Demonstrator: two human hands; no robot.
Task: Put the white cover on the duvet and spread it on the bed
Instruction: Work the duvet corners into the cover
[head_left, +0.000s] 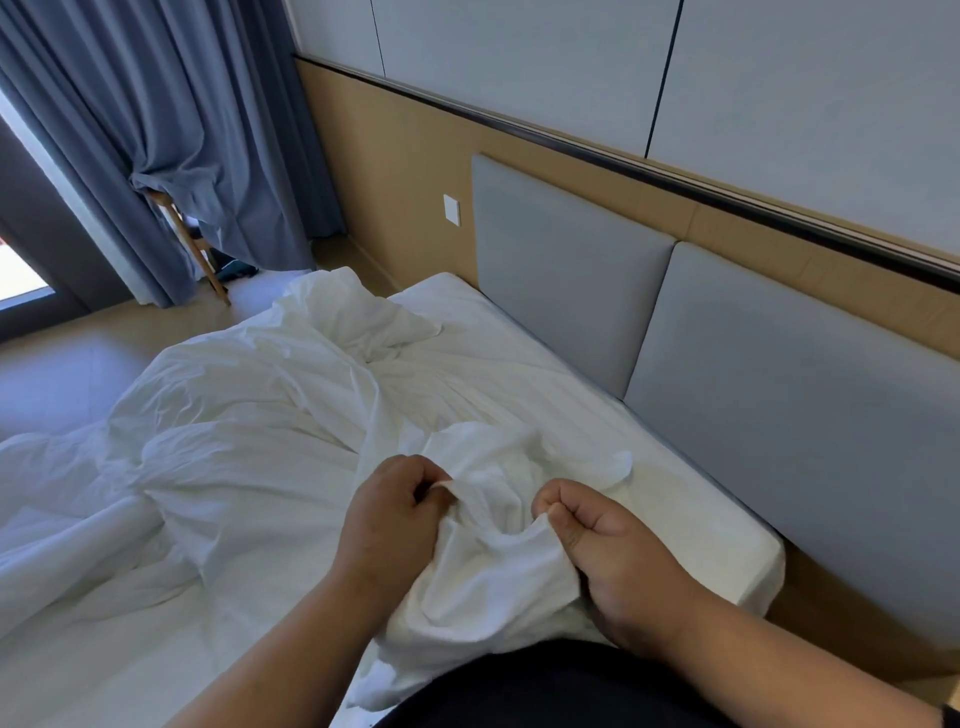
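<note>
Both hands are closed on cloth at the near corner of the bed (675, 493), by its head end. The left hand (395, 519) pinches a fold of thin white cotton duvet cover (498, 561) between thumb and curled fingers, and the right hand (613, 551) pinches another fold of the same cover just beside it, with a slack dip of fabric hanging between them. Held this way, the two pinches seem meant to feel out a hem or corner, or to part the layers and find the opening; which of these it is cannot be told from the cloth alone.

The rest of the crumpled white bedding (234, 415) lies heaped across the middle of the bed and trails toward its far side edge. Where the cover ends and the duvet begins in that heap is not clear. The strip of white striped bottom sheet (467, 374) along the head edge is bare, below the grey padded headboard (779, 389). Judging by the heap, the covering is at an early stage and nothing is spread yet. Blue-grey curtains (130, 130) hang beyond the far corner.
</note>
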